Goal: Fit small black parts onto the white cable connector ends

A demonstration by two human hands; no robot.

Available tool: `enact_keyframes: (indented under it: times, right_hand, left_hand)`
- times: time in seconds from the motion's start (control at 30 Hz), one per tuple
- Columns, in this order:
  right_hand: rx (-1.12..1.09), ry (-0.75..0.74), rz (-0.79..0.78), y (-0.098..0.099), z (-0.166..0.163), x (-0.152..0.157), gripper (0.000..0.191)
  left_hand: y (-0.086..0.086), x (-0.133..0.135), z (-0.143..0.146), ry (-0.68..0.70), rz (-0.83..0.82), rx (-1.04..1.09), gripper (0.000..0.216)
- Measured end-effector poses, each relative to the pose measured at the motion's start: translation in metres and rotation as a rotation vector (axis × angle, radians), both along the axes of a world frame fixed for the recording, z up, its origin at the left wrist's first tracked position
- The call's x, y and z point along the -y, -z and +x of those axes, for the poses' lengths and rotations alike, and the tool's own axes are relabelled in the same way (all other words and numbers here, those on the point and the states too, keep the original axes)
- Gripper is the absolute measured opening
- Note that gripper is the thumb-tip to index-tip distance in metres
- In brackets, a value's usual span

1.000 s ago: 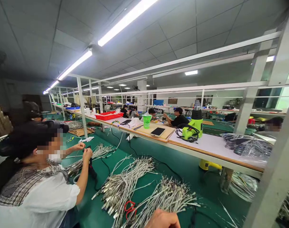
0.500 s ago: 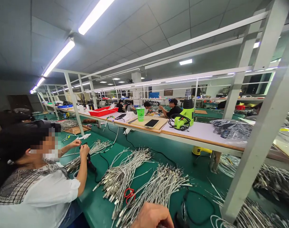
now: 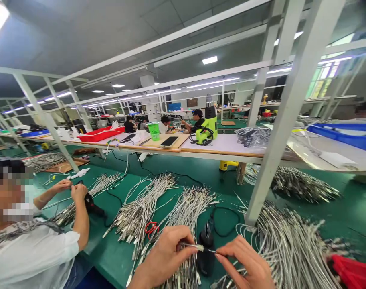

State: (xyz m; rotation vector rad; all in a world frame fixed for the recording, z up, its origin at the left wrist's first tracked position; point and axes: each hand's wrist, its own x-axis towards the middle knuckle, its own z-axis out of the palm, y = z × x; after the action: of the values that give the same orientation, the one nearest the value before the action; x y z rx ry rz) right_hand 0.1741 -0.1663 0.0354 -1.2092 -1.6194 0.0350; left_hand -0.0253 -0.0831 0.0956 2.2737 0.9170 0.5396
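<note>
My left hand [image 3: 167,255] is closed on a light-coloured cable end [image 3: 197,247], pinched between thumb and fingers and pointing right. My right hand [image 3: 245,263] pinches a thin dark piece [image 3: 212,251] that reaches to the cable's tip; whether it is a wire of the cable or a separate part I cannot tell. Behind and below the hands lies a black corded tool [image 3: 205,241] on the green table [image 3: 167,204]. A bundle of grey cables [image 3: 190,208] runs under my left hand, with red-handled scissors [image 3: 152,229] lying on it to the left.
Another cable bundle [image 3: 149,208] lies to the left, a large heap [image 3: 291,245] to the right beside a white post [image 3: 269,160]. A co-worker [image 3: 29,249] sits at left, hands raised near a dark tool. The shelf [image 3: 221,140] holds a phone [image 3: 169,141], green cup [image 3: 153,131] and green heat gun [image 3: 211,124].
The view has swung right and down. My right hand has come into view, and both hands now meet at the cable end. Previously only one of my hands showed at the bottom edge.
</note>
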Motion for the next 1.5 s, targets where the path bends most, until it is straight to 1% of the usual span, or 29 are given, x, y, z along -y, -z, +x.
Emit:
enact_keyframes:
  times: [0.13,0.33,0.47,0.63,0.77,0.87,1.1,1.33,1.5]
  right_hand:
    - [0.023,0.005,-0.046,0.006,0.004,-0.002,0.007]
    - [-0.033,0.065,-0.113,0.004,0.002,0.001,0.009]
    - [-0.050,0.079,-0.131,0.004,0.003,-0.007,0.009]
    - [-0.035,0.116,-0.188,0.013,0.007,-0.022,0.014]
    - [-0.005,0.139,-0.248,0.019,0.011,-0.028,0.015]
    - [0.021,0.145,-0.291,0.022,0.013,-0.029,0.017]
    - [0.081,0.187,-0.300,0.029,0.014,-0.033,0.024]
    - [0.109,0.226,-0.307,0.034,0.014,-0.038,0.028]
    - [0.120,0.228,-0.294,0.033,0.014,-0.038,0.027]
  left_hand:
    - [0.003,-0.010,0.005,0.039,-0.012,0.020,0.012]
    - [0.007,-0.018,0.011,0.074,-0.030,0.025,0.004]
    - [0.012,-0.025,0.011,0.076,0.007,0.034,0.013]
    - [0.024,-0.040,0.016,0.080,0.012,0.055,0.017]
    - [0.034,-0.050,0.021,0.117,0.011,0.042,0.026]
    - [0.038,-0.054,0.023,0.158,0.010,0.003,0.032]
    - [0.041,-0.061,0.027,0.236,0.029,-0.062,0.040]
    - [0.049,-0.066,0.032,0.222,0.037,-0.085,0.041]
    - [0.050,-0.068,0.034,0.221,0.055,-0.095,0.041]
